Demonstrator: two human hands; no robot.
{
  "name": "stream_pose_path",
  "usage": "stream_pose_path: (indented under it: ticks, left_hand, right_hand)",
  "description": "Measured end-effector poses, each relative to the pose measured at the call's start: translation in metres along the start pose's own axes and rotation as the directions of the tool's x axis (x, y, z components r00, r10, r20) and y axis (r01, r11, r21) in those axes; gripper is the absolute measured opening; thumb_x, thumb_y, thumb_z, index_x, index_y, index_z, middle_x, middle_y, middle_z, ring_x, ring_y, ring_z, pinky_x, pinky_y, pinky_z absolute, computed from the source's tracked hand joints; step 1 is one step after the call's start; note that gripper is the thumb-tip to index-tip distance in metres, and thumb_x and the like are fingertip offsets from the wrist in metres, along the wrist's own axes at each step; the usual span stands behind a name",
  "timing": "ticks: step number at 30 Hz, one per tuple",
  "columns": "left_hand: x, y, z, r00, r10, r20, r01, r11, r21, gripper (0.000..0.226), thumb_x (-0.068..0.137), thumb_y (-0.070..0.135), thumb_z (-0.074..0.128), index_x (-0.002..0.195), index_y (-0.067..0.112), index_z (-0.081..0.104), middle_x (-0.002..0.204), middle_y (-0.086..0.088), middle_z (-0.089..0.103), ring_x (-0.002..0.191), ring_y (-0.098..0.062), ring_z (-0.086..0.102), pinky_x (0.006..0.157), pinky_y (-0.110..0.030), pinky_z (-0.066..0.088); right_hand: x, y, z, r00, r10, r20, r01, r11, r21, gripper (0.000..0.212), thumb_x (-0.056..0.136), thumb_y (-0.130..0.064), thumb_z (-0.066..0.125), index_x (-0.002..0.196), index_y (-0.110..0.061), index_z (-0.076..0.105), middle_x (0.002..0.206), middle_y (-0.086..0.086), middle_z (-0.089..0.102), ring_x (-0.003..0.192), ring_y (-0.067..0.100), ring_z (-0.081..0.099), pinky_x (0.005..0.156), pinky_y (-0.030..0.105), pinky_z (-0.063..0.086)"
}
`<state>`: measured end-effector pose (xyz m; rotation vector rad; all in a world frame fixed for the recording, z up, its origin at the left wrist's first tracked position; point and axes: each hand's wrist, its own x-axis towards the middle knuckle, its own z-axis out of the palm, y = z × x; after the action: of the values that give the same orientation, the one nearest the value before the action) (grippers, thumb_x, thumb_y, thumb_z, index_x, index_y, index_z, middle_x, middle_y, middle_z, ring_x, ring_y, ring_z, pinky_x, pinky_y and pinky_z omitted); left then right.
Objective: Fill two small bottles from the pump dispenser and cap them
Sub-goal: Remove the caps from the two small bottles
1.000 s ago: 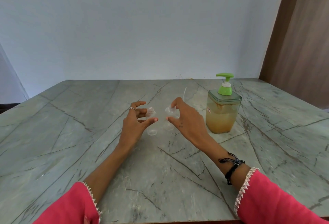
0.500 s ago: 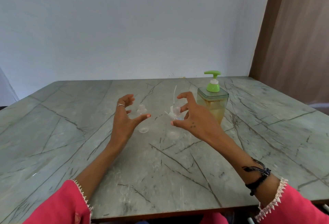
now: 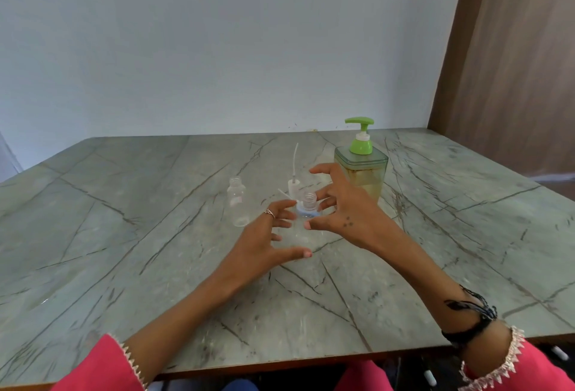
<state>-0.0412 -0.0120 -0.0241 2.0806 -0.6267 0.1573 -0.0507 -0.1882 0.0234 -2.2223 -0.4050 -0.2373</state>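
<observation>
On the grey marble table (image 3: 124,250), two small clear bottles stand uncapped: one (image 3: 238,202) left of centre, the other (image 3: 308,204) between both hands. The left hand (image 3: 264,246) and right hand (image 3: 345,207) hover around that second bottle with fingers spread, gripping nothing. A white cap with a dip tube (image 3: 294,180) stands just behind. The green-topped pump dispenser (image 3: 362,169) stands to the far right.

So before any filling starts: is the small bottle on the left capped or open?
Open: the left small bottle stands upright, bare threaded neck showing, no cap on it.
</observation>
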Motion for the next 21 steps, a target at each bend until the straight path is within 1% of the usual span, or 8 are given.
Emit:
stream_pose_path:
  ticks: [4, 7, 9, 12, 15, 17, 19, 21]
  left_hand:
    - [0.004, 0.0, 0.001, 1.0, -0.022, 0.0, 0.022, 0.998, -0.05, 0.061, 0.062, 0.044, 0.074, 0.115, 0.039, 0.044, 0.104, 0.015, 0.059, 0.098, 0.003, 0.057, 0.077, -0.009, 0.048]
    - [0.005, 0.001, 0.003, 0.999, -0.036, 0.012, 0.036, 0.998, -0.058, 0.05, 0.066, 0.039, 0.076, 0.108, 0.04, 0.049, 0.103, 0.015, 0.061, 0.095, 0.008, 0.057, 0.074, -0.007, 0.048]
    - [0.006, 0.001, 0.003, 0.999, -0.038, 0.003, 0.038, 0.998, -0.057, 0.045, 0.071, 0.031, 0.077, 0.103, 0.044, 0.048, 0.1, 0.018, 0.061, 0.094, 0.012, 0.056, 0.072, -0.006, 0.047]
    - [0.006, -0.001, 0.002, 0.999, -0.052, -0.014, 0.051, 0.996, -0.074, 0.044, 0.071, 0.028, 0.077, 0.1, 0.045, 0.049, 0.098, 0.018, 0.062, 0.091, 0.013, 0.056, 0.072, -0.005, 0.046]
    - [0.007, 0.0, 0.0, 0.996, -0.083, -0.027, 0.08, 0.993, -0.091, 0.043, 0.072, 0.028, 0.077, 0.098, 0.046, 0.048, 0.096, 0.02, 0.061, 0.088, 0.016, 0.056, 0.069, -0.004, 0.045]
    - [0.009, 0.003, 0.0, 0.997, -0.076, -0.033, 0.073, 0.993, -0.092, 0.043, 0.072, 0.028, 0.077, 0.098, 0.046, 0.047, 0.096, 0.021, 0.06, 0.088, 0.016, 0.056, 0.068, -0.004, 0.045]
    - [0.012, 0.006, 0.0, 0.998, -0.06, -0.026, 0.058, 0.995, -0.086, 0.044, 0.072, 0.029, 0.076, 0.1, 0.045, 0.046, 0.096, 0.021, 0.059, 0.088, 0.011, 0.058, 0.068, -0.003, 0.045]
    - [0.016, 0.009, 0.002, 0.999, -0.043, -0.022, 0.041, 0.996, -0.079, 0.045, 0.073, 0.029, 0.076, 0.103, 0.043, 0.045, 0.098, 0.021, 0.059, 0.091, 0.007, 0.058, 0.07, -0.003, 0.045]
  right_hand:
    - [-0.004, 0.002, 0.002, 1.0, -0.006, 0.025, 0.005, 0.999, 0.039, 0.078, 0.072, -0.016, 0.082, 0.13, -0.033, 0.032, 0.108, 0.001, 0.062, 0.095, 0.015, 0.063, 0.083, 0.027, 0.053]
    - [-0.006, 0.002, 0.001, 0.998, -0.007, 0.064, 0.004, 0.999, 0.05, 0.076, 0.072, -0.022, 0.082, 0.124, -0.04, 0.03, 0.109, -0.001, 0.061, 0.097, 0.011, 0.062, 0.082, 0.022, 0.052]
    - [-0.008, 0.003, -0.003, 0.999, -0.015, 0.05, 0.013, 0.999, 0.046, 0.072, 0.074, -0.032, 0.08, 0.127, -0.037, 0.033, 0.11, -0.006, 0.059, 0.099, 0.009, 0.061, 0.083, 0.02, 0.051]
    - [-0.008, 0.009, -0.015, 0.972, -0.069, -0.224, 0.075, 0.997, 0.017, 0.051, 0.078, -0.039, 0.074, 0.12, -0.033, 0.045, 0.103, -0.015, 0.061, 0.095, -0.002, 0.059, 0.078, 0.013, 0.048]
    - [-0.001, 0.027, -0.028, 0.85, -0.112, -0.514, 0.102, 0.994, -0.047, 0.034, 0.083, -0.029, 0.072, 0.112, -0.027, 0.054, 0.11, -0.01, 0.062, 0.102, 0.004, 0.058, 0.087, 0.02, 0.047]
    - [0.007, 0.04, -0.032, 0.795, -0.145, -0.59, 0.079, 0.988, -0.136, 0.04, 0.083, -0.026, 0.073, 0.117, -0.02, 0.054, 0.119, -0.003, 0.057, 0.112, 0.011, 0.051, 0.09, 0.016, 0.041]
    - [0.015, 0.047, -0.035, 0.774, -0.142, -0.617, 0.025, 0.981, -0.193, 0.055, 0.079, -0.027, 0.076, 0.125, -0.016, 0.049, 0.126, 0.004, 0.049, 0.118, 0.019, 0.044, 0.085, 0.012, 0.032]
    - [0.023, 0.051, -0.034, 0.796, -0.105, -0.596, -0.004, 0.984, -0.178, 0.074, 0.075, -0.031, 0.079, 0.136, -0.015, 0.038, 0.134, 0.009, 0.041, 0.123, 0.022, 0.038, 0.091, 0.022, 0.031]
